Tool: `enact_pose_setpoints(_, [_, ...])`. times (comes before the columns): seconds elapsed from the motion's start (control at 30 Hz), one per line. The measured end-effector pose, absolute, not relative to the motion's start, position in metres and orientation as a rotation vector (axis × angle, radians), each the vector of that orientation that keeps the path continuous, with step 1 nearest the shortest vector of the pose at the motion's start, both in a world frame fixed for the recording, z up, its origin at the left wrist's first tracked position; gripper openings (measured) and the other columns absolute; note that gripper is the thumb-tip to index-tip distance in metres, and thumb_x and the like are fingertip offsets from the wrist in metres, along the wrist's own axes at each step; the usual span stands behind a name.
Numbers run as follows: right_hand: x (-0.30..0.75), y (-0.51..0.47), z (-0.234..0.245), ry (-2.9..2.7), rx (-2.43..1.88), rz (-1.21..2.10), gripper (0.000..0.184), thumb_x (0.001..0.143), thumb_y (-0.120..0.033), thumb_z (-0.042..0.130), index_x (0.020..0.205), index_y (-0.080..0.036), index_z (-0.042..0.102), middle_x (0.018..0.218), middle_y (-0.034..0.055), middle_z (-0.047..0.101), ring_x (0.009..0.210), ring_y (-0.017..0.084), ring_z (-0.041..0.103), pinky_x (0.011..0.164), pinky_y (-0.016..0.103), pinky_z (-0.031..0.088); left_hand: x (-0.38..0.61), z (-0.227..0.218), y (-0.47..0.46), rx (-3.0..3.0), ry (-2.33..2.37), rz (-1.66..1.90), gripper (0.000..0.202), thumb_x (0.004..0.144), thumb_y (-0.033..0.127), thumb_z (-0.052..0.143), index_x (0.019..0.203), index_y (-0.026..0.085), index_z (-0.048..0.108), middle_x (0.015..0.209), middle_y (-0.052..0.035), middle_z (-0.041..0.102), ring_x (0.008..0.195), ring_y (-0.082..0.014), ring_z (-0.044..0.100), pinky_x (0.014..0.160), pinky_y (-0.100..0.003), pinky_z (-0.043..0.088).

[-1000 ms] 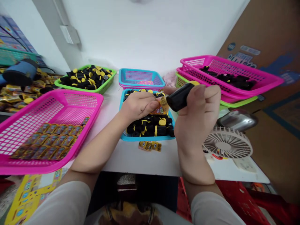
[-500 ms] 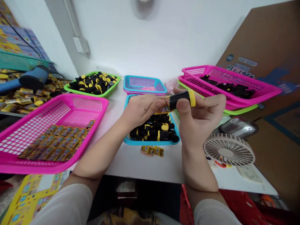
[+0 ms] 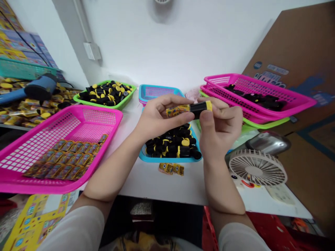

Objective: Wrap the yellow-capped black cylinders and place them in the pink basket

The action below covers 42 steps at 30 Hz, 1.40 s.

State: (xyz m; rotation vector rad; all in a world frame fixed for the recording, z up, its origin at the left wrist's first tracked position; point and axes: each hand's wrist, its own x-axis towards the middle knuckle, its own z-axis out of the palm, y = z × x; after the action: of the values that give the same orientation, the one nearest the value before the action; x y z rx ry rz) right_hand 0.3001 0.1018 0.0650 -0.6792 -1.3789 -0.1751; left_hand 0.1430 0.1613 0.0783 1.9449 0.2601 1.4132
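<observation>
My right hand (image 3: 221, 129) pinches a small black tube with a yellow cap (image 3: 201, 106), held level above the blue basket (image 3: 170, 159). My left hand (image 3: 157, 118) grips a yellow printed label sleeve (image 3: 177, 110) at the tube's open left end; the sleeve seems partly slid onto the tube. Beneath both hands the blue basket holds several black and yellow tubes (image 3: 175, 144). A few loose yellow labels (image 3: 171, 168) lie on the white table just in front of that basket.
A big pink basket (image 3: 23, 177) at the left holds rows of wrapped pieces. A green basket (image 3: 104, 104) of black and yellow parts and a blue basket (image 3: 159, 91) stand behind. Stacked pink baskets (image 3: 261, 101) hold black parts at the right. A small white fan (image 3: 258, 169) lies near the right edge.
The tube has swung from pointing toward me to lying level, cap to the right. My left hand has brought the label sleeve up to the tube's end. Both hands rose slightly.
</observation>
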Motion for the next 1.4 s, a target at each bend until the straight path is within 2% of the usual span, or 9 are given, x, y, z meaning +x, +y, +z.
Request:
enact_pose_setpoints(0.17, [0.306, 0.091, 0.072, -1.500, -0.712, -0.193, 0.021, 0.103, -0.050, 0.069, 0.098, -0.032, 0.060, 0.113, 0.0053, 0.076, 0.119, 0.030, 0.077, 0.104, 0.062, 0.064, 0.144, 0.079, 0.161, 1.923, 0.291, 1.445, 0.022, 0.091, 0.023, 0.086, 0.112, 0.024, 0.078, 0.110, -0.0010, 0.084, 0.100, -0.0197, 0.084, 0.083, -0.033, 0.074])
enact_pose_setpoints(0.43, [0.308, 0.087, 0.078, -1.493, -0.654, -0.061, 0.022, 0.096, -0.038, 0.081, 0.086, -0.029, 0.063, 0.105, 0.0037, 0.080, 0.105, 0.025, 0.080, 0.089, 0.047, 0.069, 0.144, 0.076, 0.168, 1.947, 0.147, 1.374, 0.029, 0.091, 0.027, 0.087, 0.117, 0.024, 0.075, 0.116, -0.0039, 0.084, 0.106, -0.0208, 0.084, 0.083, -0.029, 0.073])
enact_pose_setpoints(0.57, [0.312, 0.086, 0.080, -1.478, -0.622, 0.005, 0.020, 0.092, -0.038, 0.086, 0.092, -0.029, 0.067, 0.106, 0.0036, 0.080, 0.103, 0.024, 0.080, 0.083, 0.041, 0.071, 0.128, 0.083, 0.171, 1.996, 0.116, 1.310, 0.042, 0.082, 0.031, 0.096, 0.119, 0.025, 0.078, 0.119, -0.0058, 0.084, 0.109, -0.0233, 0.083, 0.083, -0.029, 0.073])
enact_pose_setpoints(0.77, [0.318, 0.084, 0.081, -1.539, -0.653, 0.176, 0.032, 0.087, -0.032, 0.090, 0.117, -0.032, 0.077, 0.107, 0.0010, 0.081, 0.088, 0.018, 0.080, 0.079, 0.033, 0.071, 0.126, 0.084, 0.162, 2.002, 0.087, 1.437, 0.031, 0.081, 0.028, 0.095, 0.110, 0.024, 0.084, 0.105, -0.0031, 0.086, 0.094, -0.0199, 0.084, 0.085, -0.031, 0.072])
enact_pose_setpoints(1.0, [0.324, 0.084, 0.084, -1.530, -0.771, 0.279, 0.030, 0.077, -0.020, 0.093, 0.103, -0.027, 0.081, 0.094, -0.0009, 0.076, 0.075, 0.013, 0.072, 0.068, 0.027, 0.064, 0.130, 0.081, 0.153, 2.271, 0.276, 1.525, 0.024, 0.086, 0.019, 0.088, 0.109, 0.021, 0.081, 0.109, -0.0055, 0.086, 0.100, -0.0191, 0.083, 0.091, -0.029, 0.068])
enact_pose_setpoints(1.1, [0.323, 0.087, 0.083, -1.498, -0.806, 0.345, 0.029, 0.075, -0.023, 0.095, 0.099, -0.026, 0.080, 0.081, -0.0032, 0.073, 0.066, 0.012, 0.067, 0.061, 0.026, 0.060, 0.130, 0.081, 0.151, 2.409, 0.314, 1.592, 0.023, 0.087, 0.015, 0.086, 0.108, 0.022, 0.079, 0.109, -0.0037, 0.086, 0.103, -0.0188, 0.083, 0.094, -0.029, 0.066])
enact_pose_setpoints(1.23, [0.322, 0.092, 0.076, -1.425, -0.866, 0.339, 0.026, 0.082, -0.041, 0.094, 0.096, -0.026, 0.079, 0.070, -0.0038, 0.070, 0.056, 0.011, 0.063, 0.053, 0.024, 0.056, 0.133, 0.079, 0.151, 2.475, 0.298, 1.693, 0.019, 0.090, 0.016, 0.084, 0.106, 0.024, 0.078, 0.112, -0.0024, 0.086, 0.104, -0.0184, 0.083, 0.094, -0.030, 0.067])
enact_pose_setpoints(1.3, [0.322, 0.094, 0.074, -1.439, -0.835, 0.185, 0.028, 0.092, -0.052, 0.084, 0.104, -0.027, 0.079, 0.081, -0.0001, 0.075, 0.063, 0.013, 0.069, 0.058, 0.027, 0.061, 0.136, 0.078, 0.151, 2.380, 0.360, 1.747, 0.021, 0.088, 0.017, 0.085, 0.107, 0.024, 0.078, 0.112, -0.0028, 0.085, 0.104, -0.0189, 0.082, 0.094, -0.031, 0.067])
enact_pose_setpoints(1.4, [0.321, 0.094, 0.074, -1.622, -0.753, -0.177, 0.037, 0.102, -0.054, 0.071, 0.131, -0.031, 0.072, 0.122, 0.0077, 0.077, 0.106, 0.023, 0.078, 0.085, 0.039, 0.070, 0.140, 0.079, 0.150, 2.072, 0.449, 1.756, 0.032, 0.082, 0.022, 0.090, 0.110, 0.022, 0.075, 0.110, -0.0033, 0.084, 0.102, -0.0195, 0.082, 0.093, -0.032, 0.068])
